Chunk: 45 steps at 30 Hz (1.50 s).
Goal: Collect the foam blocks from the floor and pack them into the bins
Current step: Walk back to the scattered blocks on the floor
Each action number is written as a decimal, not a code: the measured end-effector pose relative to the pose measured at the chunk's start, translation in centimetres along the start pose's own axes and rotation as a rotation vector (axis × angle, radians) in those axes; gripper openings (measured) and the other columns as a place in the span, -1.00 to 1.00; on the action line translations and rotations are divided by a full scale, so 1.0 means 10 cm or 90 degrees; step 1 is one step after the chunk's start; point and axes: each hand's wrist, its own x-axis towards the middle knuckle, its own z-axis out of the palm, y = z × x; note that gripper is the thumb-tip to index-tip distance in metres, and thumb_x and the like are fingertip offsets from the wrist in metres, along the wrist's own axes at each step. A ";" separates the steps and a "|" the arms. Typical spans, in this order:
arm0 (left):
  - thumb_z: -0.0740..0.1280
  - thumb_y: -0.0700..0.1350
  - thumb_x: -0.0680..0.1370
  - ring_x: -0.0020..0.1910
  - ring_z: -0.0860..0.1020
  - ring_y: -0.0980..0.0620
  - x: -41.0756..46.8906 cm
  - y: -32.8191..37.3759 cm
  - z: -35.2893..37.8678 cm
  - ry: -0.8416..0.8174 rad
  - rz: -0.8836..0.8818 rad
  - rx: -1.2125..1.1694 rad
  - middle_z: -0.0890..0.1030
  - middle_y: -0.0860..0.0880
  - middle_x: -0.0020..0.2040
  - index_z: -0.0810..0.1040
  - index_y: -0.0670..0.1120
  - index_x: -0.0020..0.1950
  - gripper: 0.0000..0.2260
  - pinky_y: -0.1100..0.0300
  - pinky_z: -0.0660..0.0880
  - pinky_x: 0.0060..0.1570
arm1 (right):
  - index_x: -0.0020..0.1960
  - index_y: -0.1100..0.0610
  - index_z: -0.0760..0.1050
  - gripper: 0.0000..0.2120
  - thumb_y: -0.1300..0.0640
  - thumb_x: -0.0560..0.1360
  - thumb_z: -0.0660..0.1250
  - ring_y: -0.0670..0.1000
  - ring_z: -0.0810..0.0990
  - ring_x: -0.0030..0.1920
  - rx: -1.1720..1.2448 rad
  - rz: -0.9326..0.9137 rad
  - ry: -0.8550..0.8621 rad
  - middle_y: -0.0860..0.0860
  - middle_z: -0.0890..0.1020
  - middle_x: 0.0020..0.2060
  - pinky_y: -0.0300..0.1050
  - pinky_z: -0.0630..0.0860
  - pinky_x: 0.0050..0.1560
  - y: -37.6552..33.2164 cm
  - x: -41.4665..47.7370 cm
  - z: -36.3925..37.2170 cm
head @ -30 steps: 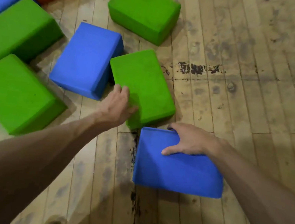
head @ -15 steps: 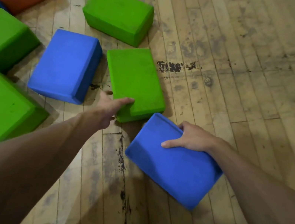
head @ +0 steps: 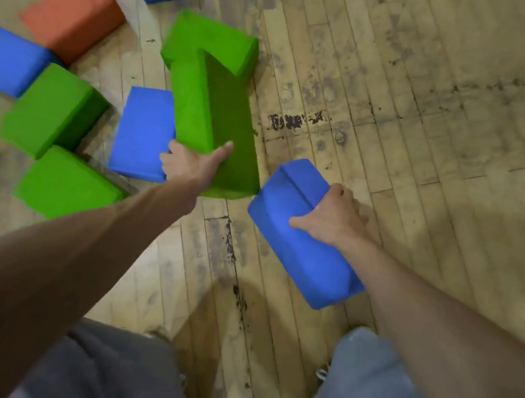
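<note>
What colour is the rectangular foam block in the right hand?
Blue rectangular foam block, best seen in head view.

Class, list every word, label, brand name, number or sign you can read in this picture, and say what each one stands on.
No readable text shows anywhere in this view.
The green block in the left hand, the blue block in the right hand and the orange block have plain faces with no labels.
On the floor, one dark patch looks like a worn mark; no letters are legible.
</note>
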 end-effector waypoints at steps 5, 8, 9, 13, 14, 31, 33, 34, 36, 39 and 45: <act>0.54 0.08 0.31 0.26 0.44 -0.19 -1.08 0.86 -1.36 0.007 0.107 0.101 0.43 -0.18 0.26 0.30 -0.19 0.33 -0.26 -0.09 0.43 0.21 | 0.36 0.22 0.25 -0.17 -0.18 0.27 0.47 0.18 0.35 0.34 0.116 0.065 0.050 0.16 0.39 0.29 0.08 0.31 0.27 -0.16 -1.32 -1.34; 0.55 0.10 0.26 0.31 0.39 -0.20 -1.81 1.39 -2.29 0.033 0.148 0.241 0.39 -0.16 0.31 0.25 -0.16 0.36 -0.18 -0.13 0.38 0.24 | 0.36 0.22 0.30 -0.16 -0.27 0.29 0.44 0.20 0.43 0.29 0.213 0.116 0.097 0.16 0.47 0.26 0.10 0.39 0.27 -0.25 -2.27 -2.17; 0.55 0.12 0.24 0.32 0.38 -0.20 -2.04 1.52 -2.56 0.028 0.162 0.260 0.38 -0.16 0.33 0.25 -0.16 0.36 -0.17 -0.15 0.37 0.25 | 0.37 0.23 0.28 -0.15 -0.28 0.31 0.43 0.20 0.42 0.30 0.244 0.130 0.113 0.17 0.46 0.27 0.11 0.37 0.29 -0.29 -2.60 -2.41; 0.52 0.09 0.26 0.32 0.37 -0.20 -2.87 1.82 -3.37 -0.037 0.191 0.225 0.37 -0.18 0.32 0.24 -0.19 0.39 -0.17 -0.12 0.37 0.27 | 0.40 0.18 0.24 -0.14 -0.25 0.30 0.46 0.17 0.38 0.32 0.306 0.157 0.201 0.13 0.42 0.28 0.10 0.32 0.32 -0.53 -3.81 -3.02; 0.52 0.08 0.27 0.31 0.37 -0.20 -3.05 1.85 -3.52 -0.046 0.209 0.225 0.37 -0.19 0.30 0.25 -0.20 0.38 -0.18 -0.12 0.38 0.25 | 0.39 0.17 0.26 -0.14 -0.25 0.28 0.47 0.16 0.39 0.30 0.306 0.157 0.222 0.11 0.42 0.27 0.08 0.33 0.31 -0.57 -4.06 -3.09; 0.53 0.15 0.28 0.33 0.39 -0.19 -5.58 1.70 -3.39 -0.157 0.489 0.461 0.41 -0.19 0.31 0.26 -0.22 0.39 -0.16 -0.09 0.36 0.26 | 0.38 0.17 0.25 -0.13 -0.23 0.27 0.51 0.14 0.39 0.32 0.490 0.311 0.426 0.08 0.39 0.29 0.08 0.35 0.31 1.42 -6.32 -3.16; 0.51 0.18 0.30 0.34 0.38 -0.19 -6.14 1.65 -3.07 -0.187 0.517 0.466 0.39 -0.18 0.33 0.24 -0.21 0.41 -0.14 -0.10 0.36 0.28 | 0.39 0.16 0.24 -0.13 -0.22 0.28 0.51 0.13 0.39 0.32 0.521 0.333 0.452 0.07 0.39 0.30 0.07 0.34 0.31 1.95 -6.71 -3.11; 0.50 0.21 0.29 0.34 0.38 -0.19 -6.44 1.63 -2.90 -0.199 0.531 0.475 0.39 -0.17 0.33 0.24 -0.20 0.41 -0.13 -0.12 0.37 0.27 | 0.39 0.15 0.24 -0.14 -0.21 0.28 0.51 0.13 0.39 0.32 0.532 0.347 0.467 0.07 0.39 0.29 0.06 0.35 0.30 2.22 -6.92 -3.09; 0.50 0.22 0.29 0.33 0.38 -0.20 -7.04 1.59 -2.56 -0.240 0.569 0.474 0.39 -0.17 0.31 0.25 -0.19 0.40 -0.14 -0.13 0.38 0.26 | 0.39 0.15 0.25 -0.14 -0.19 0.27 0.53 0.13 0.40 0.31 0.548 0.383 0.508 0.07 0.41 0.29 0.05 0.36 0.29 2.78 -7.33 -3.09; 0.51 0.20 0.27 0.29 0.42 -0.20 -7.90 1.59 -2.03 -0.310 0.650 0.458 0.44 -0.17 0.27 0.29 -0.17 0.38 -0.17 -0.12 0.41 0.23 | 0.40 0.15 0.27 -0.12 -0.20 0.25 0.54 0.14 0.42 0.31 0.561 0.451 0.575 0.07 0.43 0.28 0.08 0.37 0.29 3.58 -7.85 -3.16; 0.50 0.27 0.18 0.18 0.51 -0.19 -9.29 1.76 -1.02 -0.428 0.815 0.497 0.53 -0.15 0.19 0.43 -0.11 0.29 -0.21 -0.09 0.48 0.15 | 0.42 0.17 0.23 -0.10 -0.17 0.26 0.55 0.16 0.40 0.32 0.567 0.560 0.666 0.09 0.41 0.30 0.07 0.34 0.29 4.83 -8.52 -3.22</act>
